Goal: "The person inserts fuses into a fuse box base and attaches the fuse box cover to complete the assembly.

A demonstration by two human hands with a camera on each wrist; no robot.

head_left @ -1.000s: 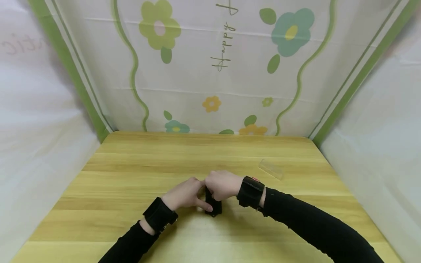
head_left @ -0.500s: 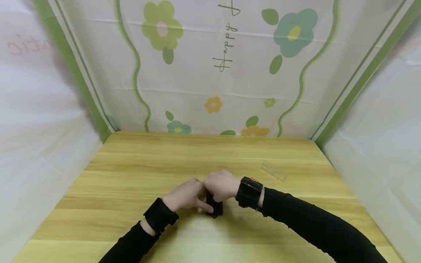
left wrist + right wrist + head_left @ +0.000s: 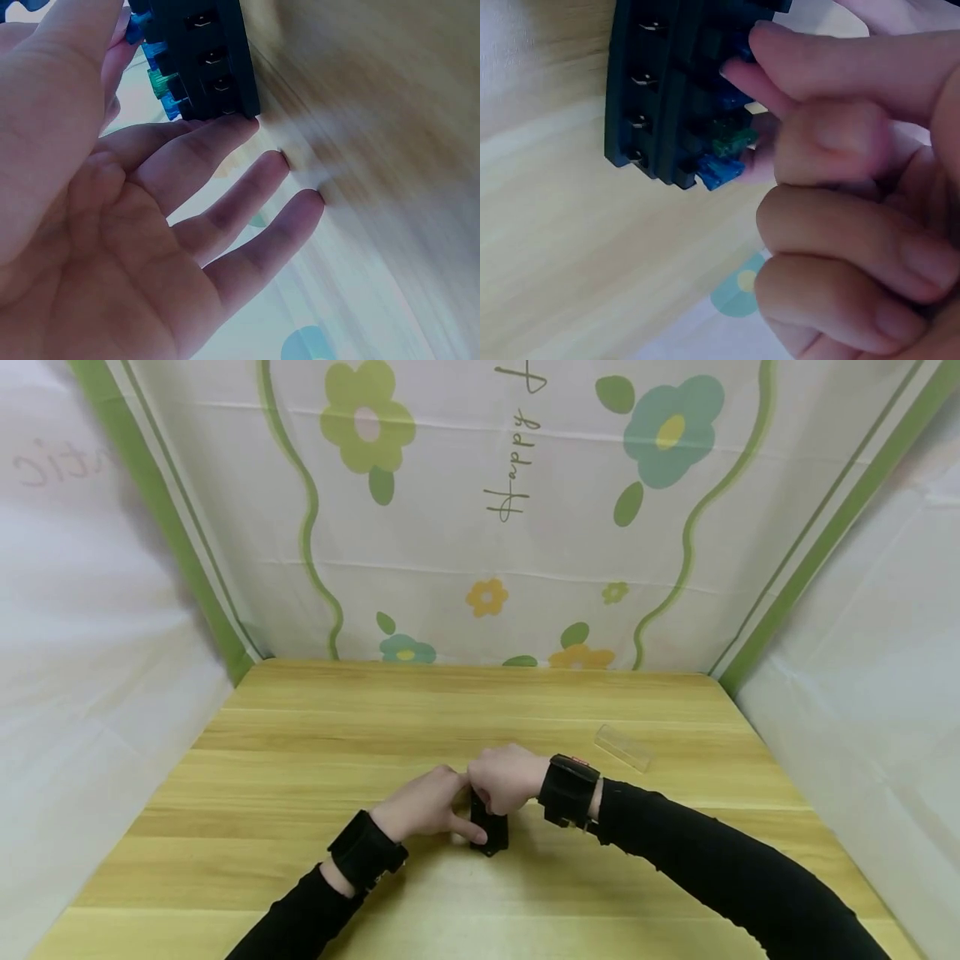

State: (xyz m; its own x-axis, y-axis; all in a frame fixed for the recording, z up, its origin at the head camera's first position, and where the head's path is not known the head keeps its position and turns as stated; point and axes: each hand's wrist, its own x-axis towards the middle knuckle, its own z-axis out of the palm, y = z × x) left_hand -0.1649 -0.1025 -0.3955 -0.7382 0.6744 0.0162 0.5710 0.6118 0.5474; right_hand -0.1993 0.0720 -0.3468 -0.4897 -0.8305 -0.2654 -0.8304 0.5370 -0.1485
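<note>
A black fuse block (image 3: 495, 829) with metal contacts in its slots stands on the table between both hands. My left hand (image 3: 423, 802) steadies it, thumb along its near part and forefinger against its end; the other fingertips rest on the table in the left wrist view. Blue and green blade fuses stick out of the block; a green fuse (image 3: 735, 141) and a blue fuse (image 3: 720, 171) show in the right wrist view. My right hand (image 3: 510, 779) pinches another blue blade fuse (image 3: 742, 46) between thumb and forefinger, its other fingers curled. The fingers partly hide that fuse.
A clear plastic cover (image 3: 624, 749) lies on the wooden table (image 3: 337, 718), to the right beyond the right hand. A flowered cloth (image 3: 450, 527) hangs at the back, and pale cloth walls stand on both sides.
My right hand and wrist have lifted and tilted very slightly over the fuse block. The left hand, fuse block and clear cover stay in place; the head view has shifted a little.
</note>
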